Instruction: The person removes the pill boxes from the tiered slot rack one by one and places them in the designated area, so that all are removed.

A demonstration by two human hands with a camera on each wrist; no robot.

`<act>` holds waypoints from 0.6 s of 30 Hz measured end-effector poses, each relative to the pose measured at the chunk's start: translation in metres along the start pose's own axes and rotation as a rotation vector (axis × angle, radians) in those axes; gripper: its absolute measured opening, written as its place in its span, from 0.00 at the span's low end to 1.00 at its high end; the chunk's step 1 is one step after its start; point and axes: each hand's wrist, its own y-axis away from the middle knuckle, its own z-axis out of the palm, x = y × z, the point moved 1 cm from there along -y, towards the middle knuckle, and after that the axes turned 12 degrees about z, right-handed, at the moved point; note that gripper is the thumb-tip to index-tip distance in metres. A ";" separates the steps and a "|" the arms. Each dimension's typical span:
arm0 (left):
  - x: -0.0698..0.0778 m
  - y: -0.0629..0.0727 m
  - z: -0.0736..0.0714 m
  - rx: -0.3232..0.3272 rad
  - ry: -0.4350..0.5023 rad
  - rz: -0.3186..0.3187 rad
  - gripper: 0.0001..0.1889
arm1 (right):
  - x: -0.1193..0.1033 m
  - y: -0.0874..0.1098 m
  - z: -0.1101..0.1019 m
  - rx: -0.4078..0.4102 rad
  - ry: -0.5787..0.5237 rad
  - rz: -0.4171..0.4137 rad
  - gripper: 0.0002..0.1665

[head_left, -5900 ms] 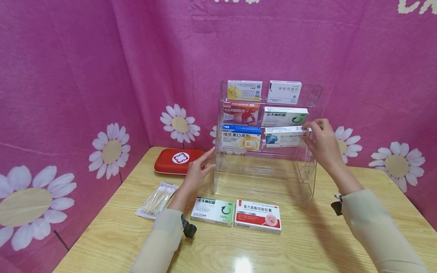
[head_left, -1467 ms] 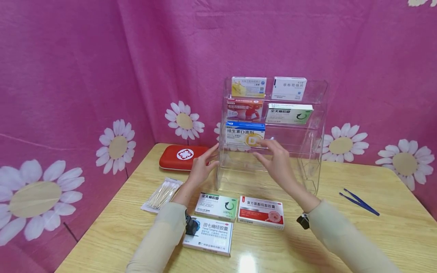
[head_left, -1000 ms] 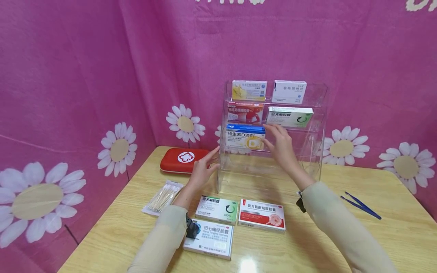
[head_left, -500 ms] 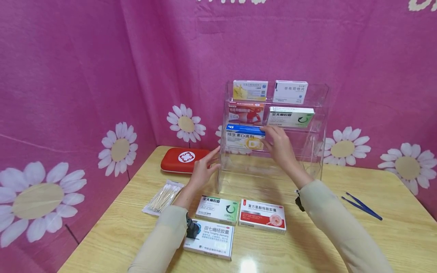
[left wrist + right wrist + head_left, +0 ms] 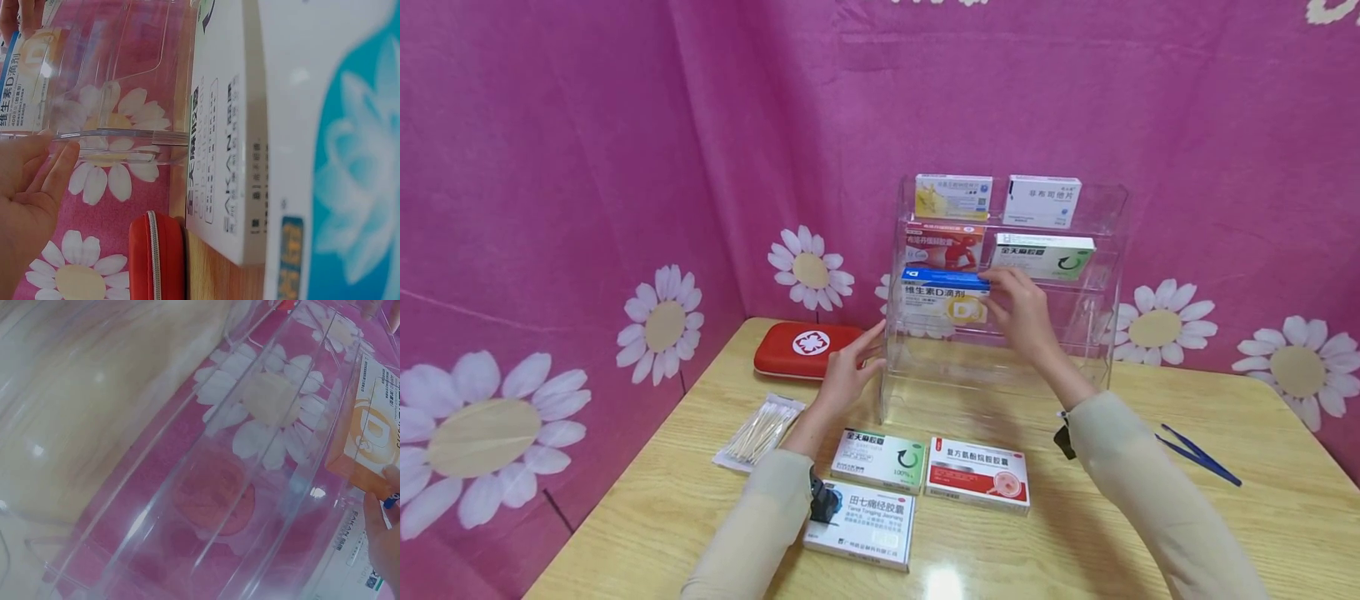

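Observation:
A clear tiered display rack stands on the table with medicine boxes on its shelves. My right hand pinches the right end of the blue-topped vitamin D drops box, third tier on the left. Seen from the right wrist, that box shows an orange end with fingers against it. My left hand has its fingertips at the rack's left side panel, fingers loosely extended. On the table in front lie a green-and-white box, a red-and-white box and a white-and-blue box.
Higher tiers hold a yellow-and-white box, a white box, a red box and another green-and-white box. A red zip case and a cotton swab pack lie left; blue tweezers lie right.
The white-and-blue box has gone from the rack's third tier to the table. My right hand has moved left and taken hold of the vitamin D box, which is slightly higher now.

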 end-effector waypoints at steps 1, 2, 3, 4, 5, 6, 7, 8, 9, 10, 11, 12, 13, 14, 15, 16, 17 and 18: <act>0.000 0.000 0.000 0.000 -0.001 0.004 0.33 | 0.000 0.000 -0.001 0.002 -0.004 0.001 0.20; 0.000 0.000 0.000 0.001 -0.003 0.006 0.33 | 0.000 -0.001 -0.002 0.002 -0.011 0.006 0.20; 0.000 0.000 0.000 0.001 -0.003 0.009 0.33 | 0.000 -0.001 -0.003 0.003 -0.019 0.012 0.20; 0.000 0.000 0.000 0.001 -0.003 0.011 0.33 | 0.000 -0.001 -0.004 0.005 -0.025 0.017 0.20; 0.000 0.000 0.000 0.002 -0.005 0.015 0.33 | 0.000 -0.001 -0.005 0.010 -0.028 0.021 0.20; 0.001 0.000 0.000 0.002 -0.007 0.013 0.33 | -0.001 -0.001 -0.006 0.015 -0.031 0.022 0.20; 0.001 0.001 0.000 0.002 -0.007 0.011 0.33 | 0.000 -0.001 -0.007 0.020 -0.033 0.022 0.20; 0.001 0.001 0.000 0.001 -0.006 0.009 0.33 | 0.000 -0.001 -0.009 0.026 -0.030 0.019 0.20; 0.001 0.001 0.000 0.000 -0.005 0.005 0.33 | -0.001 -0.001 -0.010 0.034 -0.023 0.012 0.20; 0.001 0.001 0.000 -0.001 -0.003 0.003 0.33 | -0.001 0.000 -0.011 0.042 -0.019 0.004 0.20; 0.002 0.002 0.000 -0.001 0.000 0.002 0.33 | -0.002 0.000 -0.013 0.050 -0.013 -0.004 0.20; 0.002 0.002 0.000 -0.002 0.000 -0.001 0.33 | -0.002 0.000 -0.014 0.058 -0.008 -0.007 0.20; 0.002 0.002 0.000 -0.002 0.002 0.000 0.33 | -0.003 0.001 -0.016 0.066 -0.005 -0.011 0.20; 0.002 0.001 0.000 -0.002 0.001 0.000 0.33 | -0.003 0.001 -0.017 0.074 -0.004 -0.012 0.20; 0.003 0.001 0.000 -0.001 -0.002 0.001 0.33 | -0.004 0.002 -0.019 0.082 -0.004 -0.013 0.20; 0.003 0.001 0.000 0.001 -0.005 0.002 0.33 | -0.005 0.002 -0.021 0.091 -0.004 -0.012 0.19; 0.003 0.001 0.000 0.003 -0.008 0.002 0.33 | -0.005 0.003 -0.023 0.099 -0.003 -0.011 0.19; 0.003 0.001 0.000 0.006 -0.011 0.007 0.33 | -0.006 0.004 -0.025 0.107 -0.010 -0.011 0.19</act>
